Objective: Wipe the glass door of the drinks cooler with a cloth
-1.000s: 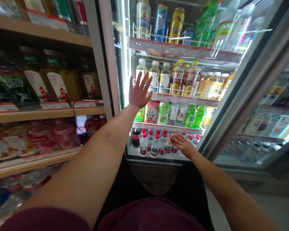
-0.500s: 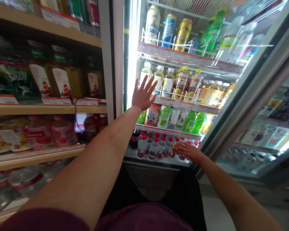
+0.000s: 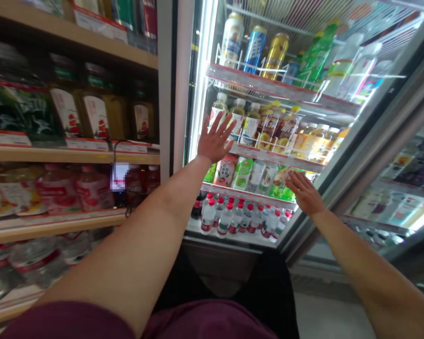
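Observation:
My left hand (image 3: 216, 140) lies with spread fingers against the glass front of a lit drinks fridge, in front of the middle shelf's bottles. It holds nothing. My right hand (image 3: 305, 192) keeps a crumpled, light brownish cloth (image 3: 281, 176) under its fingers at the glass, near the door's right side. Behind the cloth are green bottles (image 3: 276, 189), partly covered by it. Below the right hand, on the bottom shelf, stand several small red-capped water bottles (image 3: 225, 220).
A metal door frame (image 3: 342, 181) slants along the right, with another fridge beyond it. To the left, wooden shelves (image 3: 63, 154) hold juice bottles, and a small lit device (image 3: 120, 176) hangs by a cord. Beer cans (image 3: 255, 47) stand on the top fridge shelf.
My right hand has moved the cloth up and to the right, from the red-capped bottles to the green ones. The left hand stays spread on the glass; the view has shifted slightly.

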Motion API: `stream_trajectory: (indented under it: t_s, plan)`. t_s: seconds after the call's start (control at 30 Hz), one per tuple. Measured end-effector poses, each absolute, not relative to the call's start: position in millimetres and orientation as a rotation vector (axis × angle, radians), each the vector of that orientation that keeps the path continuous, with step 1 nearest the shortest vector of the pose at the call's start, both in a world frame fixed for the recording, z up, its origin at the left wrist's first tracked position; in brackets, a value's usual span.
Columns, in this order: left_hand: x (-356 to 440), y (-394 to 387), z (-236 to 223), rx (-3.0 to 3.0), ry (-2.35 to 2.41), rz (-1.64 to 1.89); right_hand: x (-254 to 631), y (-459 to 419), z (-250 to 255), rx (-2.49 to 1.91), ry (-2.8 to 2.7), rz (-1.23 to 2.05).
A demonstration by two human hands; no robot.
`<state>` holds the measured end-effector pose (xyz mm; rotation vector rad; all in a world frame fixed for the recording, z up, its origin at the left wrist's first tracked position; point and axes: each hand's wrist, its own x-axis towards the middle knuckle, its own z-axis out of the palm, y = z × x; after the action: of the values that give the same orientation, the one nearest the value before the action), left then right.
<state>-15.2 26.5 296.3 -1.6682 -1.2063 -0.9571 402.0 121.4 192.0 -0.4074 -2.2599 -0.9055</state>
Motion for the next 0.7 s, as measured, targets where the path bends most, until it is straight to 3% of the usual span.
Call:
stream_trajectory:
  t_s: [0.7]
  plan:
    - [-15.3,25.3,295.7,-1.623,-1.189,-0.931,372.7,135.9,400.3,-0.947,-1.641,-0.454]
